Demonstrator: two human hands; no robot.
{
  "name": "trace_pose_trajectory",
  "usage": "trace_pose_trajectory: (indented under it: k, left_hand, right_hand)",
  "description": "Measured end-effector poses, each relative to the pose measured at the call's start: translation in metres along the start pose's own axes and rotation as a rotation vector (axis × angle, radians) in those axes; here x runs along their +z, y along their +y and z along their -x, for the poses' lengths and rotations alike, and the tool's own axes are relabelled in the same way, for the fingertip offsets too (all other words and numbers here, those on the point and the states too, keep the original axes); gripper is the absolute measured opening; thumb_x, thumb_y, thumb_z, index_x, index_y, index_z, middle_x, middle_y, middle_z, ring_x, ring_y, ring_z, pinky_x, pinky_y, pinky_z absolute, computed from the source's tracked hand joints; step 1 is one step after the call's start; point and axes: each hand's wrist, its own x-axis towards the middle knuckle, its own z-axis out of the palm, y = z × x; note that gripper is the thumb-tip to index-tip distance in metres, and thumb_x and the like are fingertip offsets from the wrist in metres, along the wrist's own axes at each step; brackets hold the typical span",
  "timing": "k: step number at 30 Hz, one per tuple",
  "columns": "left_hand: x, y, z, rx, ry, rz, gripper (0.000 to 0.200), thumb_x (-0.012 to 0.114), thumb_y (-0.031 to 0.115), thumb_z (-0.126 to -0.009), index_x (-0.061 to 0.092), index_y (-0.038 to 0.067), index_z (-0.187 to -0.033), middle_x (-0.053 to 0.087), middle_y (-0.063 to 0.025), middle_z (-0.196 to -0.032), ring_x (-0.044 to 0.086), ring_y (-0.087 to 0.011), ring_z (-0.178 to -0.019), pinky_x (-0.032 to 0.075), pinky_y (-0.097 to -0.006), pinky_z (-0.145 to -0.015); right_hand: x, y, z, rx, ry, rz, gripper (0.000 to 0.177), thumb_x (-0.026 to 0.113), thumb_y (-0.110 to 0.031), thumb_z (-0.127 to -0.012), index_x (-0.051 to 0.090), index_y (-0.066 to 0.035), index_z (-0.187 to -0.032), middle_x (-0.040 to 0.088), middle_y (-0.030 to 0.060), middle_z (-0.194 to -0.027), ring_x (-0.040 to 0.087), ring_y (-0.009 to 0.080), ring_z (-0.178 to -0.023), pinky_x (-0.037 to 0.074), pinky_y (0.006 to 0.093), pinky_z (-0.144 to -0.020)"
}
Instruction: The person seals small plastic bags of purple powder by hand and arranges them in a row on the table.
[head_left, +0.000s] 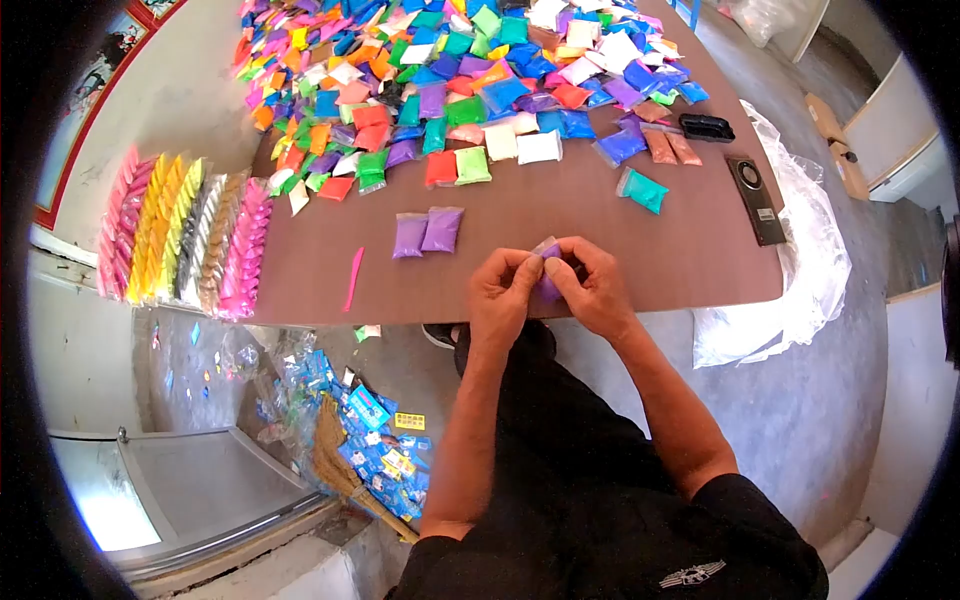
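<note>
Between both hands, just over the table's front edge, is a small purple packet (549, 288) in clear plastic. My left hand (503, 290) pinches its upper left side, and my right hand (592, 284) grips the right side. The thumbs nearly meet at the top of the packet, and the fingers cover much of it. Two more purple packets (442, 229) lie flat on the table to the left of my hands. Farther left lies a thin pink plastic strip (354, 279). A teal packet (643, 191) rests by itself to the right, beyond my hands.
A big heap of colourful packets (480, 100) covers the table's far side. Rows of bundled packets (185, 235) stand at the left edge. A black phone (755, 200) and a black tray (706, 127) lie at right. Below are a broom (335, 450) and blue wrappers (385, 455).
</note>
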Motion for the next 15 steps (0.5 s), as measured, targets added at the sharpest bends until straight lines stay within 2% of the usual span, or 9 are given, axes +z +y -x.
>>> trace_pose_trajectory:
  k: [4,15]
  left_hand:
    - [0.004,0.002,0.0,-0.044,0.085,0.064,0.012,0.069,0.015,-0.098,0.069,0.003,-0.097,0.066,0.0036,-0.086,0.057,-0.0043,-0.075,0.047,-0.0215,-0.069]
    - [0.004,0.013,-0.001,-0.09,-0.01,-0.002,0.018,0.071,0.016,-0.097,0.071,0.001,-0.107,0.068,0.002,-0.09,0.06,-0.0057,-0.081,0.048,-0.0218,-0.072]
  right_hand:
    - [-0.002,-0.011,0.0,0.018,-0.036,0.114,0.019,0.066,-0.015,-0.093,0.068,0.001,-0.103,0.069,0.0146,-0.086,0.066,0.0196,-0.073,0.053,0.0335,-0.068]
    - [-0.011,-0.005,0.001,-0.023,-0.096,0.119,0.018,0.07,-0.012,-0.09,0.069,0.001,-0.103,0.069,0.0156,-0.088,0.067,0.0213,-0.074,0.052,0.0332,-0.067]
